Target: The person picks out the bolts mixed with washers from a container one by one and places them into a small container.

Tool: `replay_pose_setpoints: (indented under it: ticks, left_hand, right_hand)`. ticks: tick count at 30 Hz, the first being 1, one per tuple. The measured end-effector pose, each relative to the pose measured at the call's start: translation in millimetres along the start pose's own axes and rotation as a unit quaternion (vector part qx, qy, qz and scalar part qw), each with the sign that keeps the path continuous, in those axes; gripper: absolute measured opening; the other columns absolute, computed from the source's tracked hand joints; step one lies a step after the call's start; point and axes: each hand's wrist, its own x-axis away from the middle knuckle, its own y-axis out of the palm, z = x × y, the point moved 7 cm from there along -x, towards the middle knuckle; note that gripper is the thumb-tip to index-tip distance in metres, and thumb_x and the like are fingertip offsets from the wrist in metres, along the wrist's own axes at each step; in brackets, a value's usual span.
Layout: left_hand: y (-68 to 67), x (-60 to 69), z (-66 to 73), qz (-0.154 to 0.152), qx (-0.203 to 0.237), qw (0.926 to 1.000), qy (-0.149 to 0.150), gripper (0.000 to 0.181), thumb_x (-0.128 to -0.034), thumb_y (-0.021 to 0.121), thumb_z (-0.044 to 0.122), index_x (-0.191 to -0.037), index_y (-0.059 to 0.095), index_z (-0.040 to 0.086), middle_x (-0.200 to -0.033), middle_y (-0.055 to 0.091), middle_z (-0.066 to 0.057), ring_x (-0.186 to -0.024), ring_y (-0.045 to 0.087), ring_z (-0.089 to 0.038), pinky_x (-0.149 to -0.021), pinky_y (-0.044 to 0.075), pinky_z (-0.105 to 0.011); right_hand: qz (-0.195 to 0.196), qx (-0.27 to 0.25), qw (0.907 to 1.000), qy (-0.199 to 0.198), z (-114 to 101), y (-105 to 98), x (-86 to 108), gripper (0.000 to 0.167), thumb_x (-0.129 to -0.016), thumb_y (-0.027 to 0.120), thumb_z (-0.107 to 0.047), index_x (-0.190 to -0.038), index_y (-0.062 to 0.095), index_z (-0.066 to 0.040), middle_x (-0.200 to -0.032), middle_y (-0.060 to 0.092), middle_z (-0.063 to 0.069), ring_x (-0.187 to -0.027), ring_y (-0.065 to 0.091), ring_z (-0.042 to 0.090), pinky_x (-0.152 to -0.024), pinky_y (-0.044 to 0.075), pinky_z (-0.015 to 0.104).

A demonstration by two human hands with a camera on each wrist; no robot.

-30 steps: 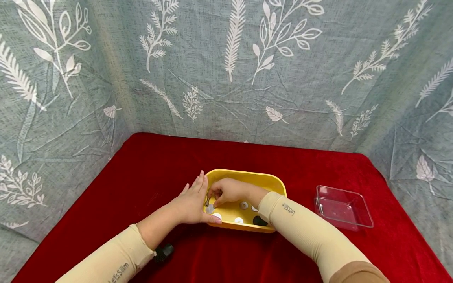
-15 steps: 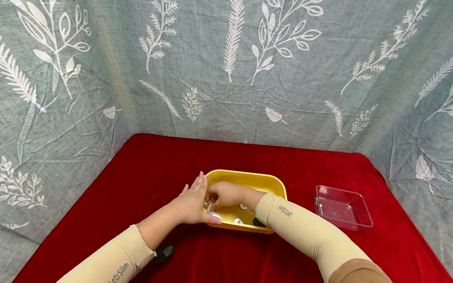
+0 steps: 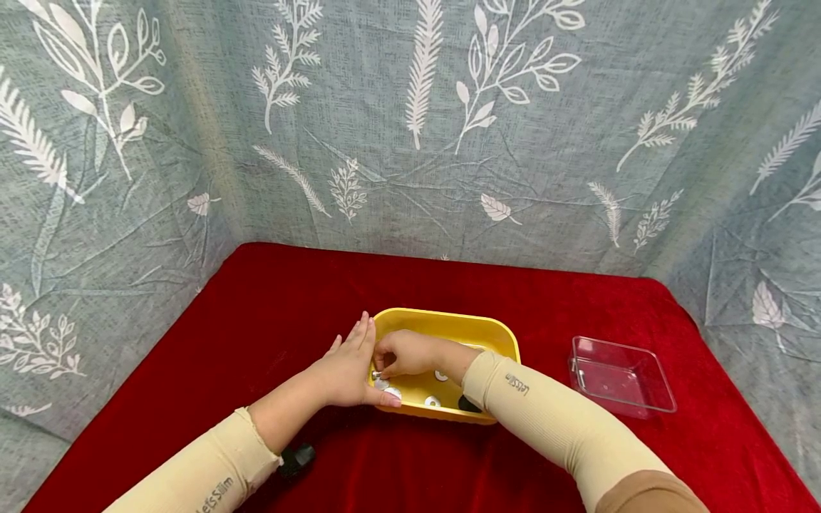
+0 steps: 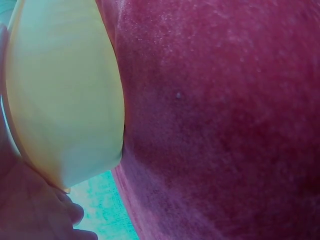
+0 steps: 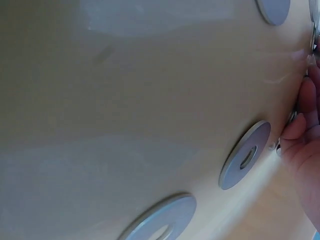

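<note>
A yellow plastic bin stands on the red cloth. My left hand lies against its left end with straight fingers, the thumb over the front rim. Inside that end, my right hand has curled fingers and pinches a small shiny metal bolt. Much of the bolt is hidden by the fingers. Flat metal washers lie on the bin floor, among them one washer near the front wall and another washer close to the right fingers. A washer sits by the left thumb.
A clear plastic box stands to the right of the bin. A dark object shows in the bin beside the right sleeve. Another black object is below the left wrist. A patterned curtain hangs behind the table.
My right fingers have moved slightly left and down onto the bolt, which has tilted from upright to lying more sideways at the fingertips. The left hand and the bin keep their places.
</note>
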Motion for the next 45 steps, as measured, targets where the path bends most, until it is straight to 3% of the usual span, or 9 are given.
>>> replay_pose_setpoints:
  ticks: [7,14,18,23,30,38,45]
  left_hand:
    - [-0.6,-0.6,0.3,0.003,-0.005,1.0000,0.006,0.131,-0.0614,0.062,0.074,-0.144,-0.001,-0.006,-0.150,-0.009,-0.022,-0.139,-0.001,-0.032,-0.106,0.012,-0.056]
    - [0.3,0.1,-1.6,-0.004,-0.001,1.0000,-0.001,0.131,-0.0613,0.061,0.075,-0.144,-0.003,-0.004,-0.149,-0.013,-0.019,-0.139,-0.003,-0.029,-0.107,0.011,-0.054]
    - [-0.3,0.6,-1.1,-0.004,0.001,1.0000,-0.002,0.131,-0.0615,0.062,0.074,-0.144,-0.003,-0.004,-0.149,-0.013,-0.019,-0.139,-0.004,-0.029,-0.107,0.011,-0.054]
    - [-0.6,0.4,-0.7,-0.003,0.000,1.0000,-0.002,0.129,-0.0621,0.062,0.074,-0.144,-0.001,-0.004,-0.150,-0.013,-0.019,-0.139,-0.003,-0.029,-0.107,0.011,-0.054]
    - [0.6,-0.8,-1.7,-0.005,-0.004,1.0000,-0.004,0.130,-0.0609,0.061,0.076,-0.144,-0.001,-0.003,-0.150,-0.011,-0.020,-0.139,-0.002,-0.030,-0.107,0.012,-0.054]
    - [1.1,-2.1,-2.3,-0.005,-0.005,1.0000,-0.003,0.131,-0.0607,0.061,0.076,-0.144,-0.001,-0.003,-0.150,-0.012,-0.019,-0.139,-0.003,-0.030,-0.107,0.011,-0.055]
    - [0.1,-1.5,-0.7,-0.004,-0.003,1.0000,-0.004,0.130,-0.0617,0.062,0.075,-0.144,-0.002,-0.003,-0.150,-0.010,-0.020,-0.139,-0.003,-0.030,-0.107,0.012,-0.055]
  right_hand:
    - [0.018,0.019,0.9992,0.029,5.7,-5.8,0.7,0.006,-0.077,0.068,-0.008,-0.076,0.062,-0.010,-0.067,0.053,-0.009,-0.062,0.045,0.003,-0.060,0.039,0.014]
    - [0.047,0.043,0.9965,0.053,10.1,-13.3,2.1,0.006,-0.075,0.068,-0.008,-0.075,0.063,-0.011,-0.068,0.056,-0.009,-0.061,0.047,0.003,-0.059,0.041,0.014]
    - [0.056,0.036,0.9958,0.062,13.5,-16.2,4.8,0.013,-0.075,0.067,-0.007,-0.082,0.058,-0.011,-0.068,0.053,-0.007,-0.061,0.046,0.005,-0.057,0.040,0.016]
    - [0.039,0.029,0.9975,0.050,16.6,-15.1,6.9,0.017,-0.078,0.066,-0.008,-0.092,0.059,-0.012,-0.070,0.053,-0.006,-0.063,0.047,0.006,-0.058,0.040,0.016]
    - [0.021,0.027,0.9980,0.053,23.0,-16.8,7.5,0.013,-0.077,0.074,-0.017,-0.086,0.063,-0.015,-0.068,0.055,-0.008,-0.061,0.047,0.004,-0.057,0.041,0.015]
    - [-0.011,0.018,0.9990,0.040,21.2,-17.1,9.9,0.015,-0.076,0.075,-0.013,-0.088,0.066,-0.014,-0.071,0.059,-0.010,-0.063,0.051,0.002,-0.059,0.044,0.014]
    - [-0.014,0.032,0.9989,0.032,16.9,-18.3,11.9,0.016,-0.076,0.075,-0.018,-0.087,0.064,-0.013,-0.071,0.058,-0.010,-0.063,0.050,0.002,-0.060,0.044,0.014]
